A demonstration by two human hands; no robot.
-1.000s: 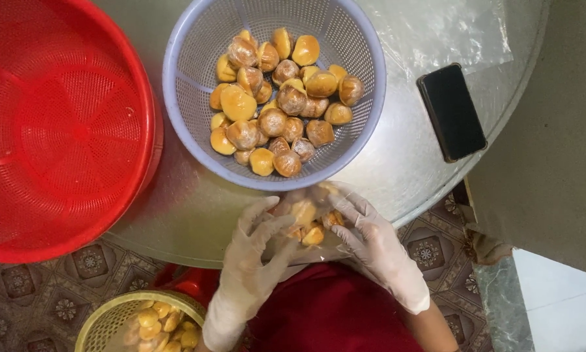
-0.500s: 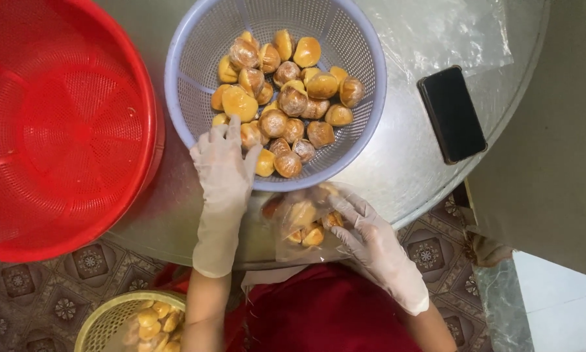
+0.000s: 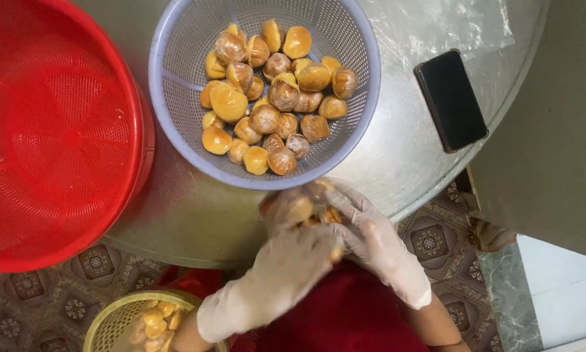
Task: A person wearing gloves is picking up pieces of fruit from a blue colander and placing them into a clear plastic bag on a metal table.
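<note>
Gloved left hand [image 3: 286, 274] has left the basket [image 3: 175, 78], now cupping the bun bag [image 3: 299, 208] beside right hand [image 3: 377, 241]

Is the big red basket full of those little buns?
No, the red basket holds nothing; the buns sit in the lavender basket.

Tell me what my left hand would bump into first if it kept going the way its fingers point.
The left hand points up-right at the clear bag of small golden buns held in the right hand; it already seems to touch it. Beyond lies the lavender basket.

Left grip [image 3: 286, 261] white-gloved, right grip [image 3: 377, 241] white-gloved, red garment [image 3: 345, 319]
</note>
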